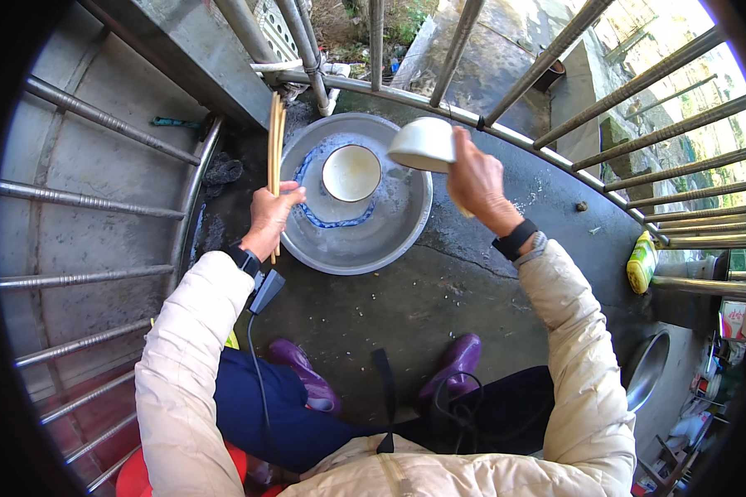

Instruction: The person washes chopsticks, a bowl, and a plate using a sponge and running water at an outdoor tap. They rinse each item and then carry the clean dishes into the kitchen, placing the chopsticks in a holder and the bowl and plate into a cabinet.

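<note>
A wide grey metal basin (398, 239) stands on the wet floor, with a shallow layer of what looks like water in it. One white bowl (352, 173) with a dark rim sits inside, near a blue patterned ring (339, 223). My left hand (272, 214) grips several wooden chopsticks (276, 143), held upright at the basin's left edge. A second white bowl (424, 146) is tilted over the basin's right rim, held by its side in my right hand (480, 180). Something yellowish shows under the right palm; I cannot tell what it is.
Metal railings (522, 146) curve behind the basin and along both sides. A dark rag (222, 169) lies to the left. At the right are a yellow-green plastic bottle (642, 264) and another metal basin (649, 369). Purple boots (460, 360) stand on the floor below the basin.
</note>
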Motion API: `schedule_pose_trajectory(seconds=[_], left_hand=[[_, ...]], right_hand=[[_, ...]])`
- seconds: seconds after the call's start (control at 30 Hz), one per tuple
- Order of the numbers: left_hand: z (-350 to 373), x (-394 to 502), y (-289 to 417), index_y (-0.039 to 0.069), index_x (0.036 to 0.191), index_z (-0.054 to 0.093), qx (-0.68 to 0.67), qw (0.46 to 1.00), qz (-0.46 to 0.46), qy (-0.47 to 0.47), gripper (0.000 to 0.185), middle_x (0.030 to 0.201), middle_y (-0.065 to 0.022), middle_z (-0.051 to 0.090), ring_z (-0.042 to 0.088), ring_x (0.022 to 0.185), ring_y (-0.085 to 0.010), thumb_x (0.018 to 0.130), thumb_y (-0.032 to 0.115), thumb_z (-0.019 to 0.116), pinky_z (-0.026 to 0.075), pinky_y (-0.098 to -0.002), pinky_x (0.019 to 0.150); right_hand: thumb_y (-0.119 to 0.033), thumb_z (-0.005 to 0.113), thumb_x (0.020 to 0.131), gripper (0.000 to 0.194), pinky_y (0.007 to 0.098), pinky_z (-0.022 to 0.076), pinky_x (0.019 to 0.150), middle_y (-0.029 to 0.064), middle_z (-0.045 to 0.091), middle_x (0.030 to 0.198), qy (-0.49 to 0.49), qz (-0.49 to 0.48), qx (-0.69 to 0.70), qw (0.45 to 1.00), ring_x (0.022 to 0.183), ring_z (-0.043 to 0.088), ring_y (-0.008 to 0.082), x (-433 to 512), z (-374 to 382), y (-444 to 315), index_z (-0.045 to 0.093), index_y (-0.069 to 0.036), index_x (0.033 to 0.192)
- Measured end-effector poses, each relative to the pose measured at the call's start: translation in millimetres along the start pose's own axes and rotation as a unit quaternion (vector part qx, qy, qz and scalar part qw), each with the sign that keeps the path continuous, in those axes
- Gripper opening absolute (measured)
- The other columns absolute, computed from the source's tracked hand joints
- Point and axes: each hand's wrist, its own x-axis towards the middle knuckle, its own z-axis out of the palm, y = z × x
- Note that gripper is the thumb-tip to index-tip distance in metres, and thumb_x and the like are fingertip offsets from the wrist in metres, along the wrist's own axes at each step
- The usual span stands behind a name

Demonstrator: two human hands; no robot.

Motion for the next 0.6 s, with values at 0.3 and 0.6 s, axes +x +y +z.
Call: schedule_pose_trajectory(seconds=[0.3, 0.6], left_hand=[[70, 52, -55, 0.001, 0.082, 0.063, -0.015, 0.99, -0.141, -0.012, 0.037, 0.073, -0.0081, 0.065, 0.042, 0.044, -0.0088, 0.075, 0.035, 0.078, 0.029, -0.025, 0.037], [116, 79, -79, -0.001, 0.07, 0.058, -0.041, 0.986, -0.143, 0.069, 0.024, 0.055, -0.0055, 0.051, 0.044, 0.036, -0.0149, 0.074, 0.019, 0.07, 0.033, -0.0297, 0.032]], right_hand=[[-0.004, 0.054, 0.088, 0.016, 0.0349, 0.0526, 0.049, 0.0118, 0.064, 0.074, -0.146, 0.444, 0.625, 0.625, 0.061, 0.066, 0.022, -106, 81, 111, 0.062, 0.01, 0.083], [-0.024, 0.056, 0.095, 0.03, 0.0326, 0.0541, 0.062, 0.009, 0.066, 0.086, -0.151, 0.462, 0.674, 0.556, 0.071, 0.065, 0.0176, -126, 100, 108, 0.06, 0.006, 0.102]])
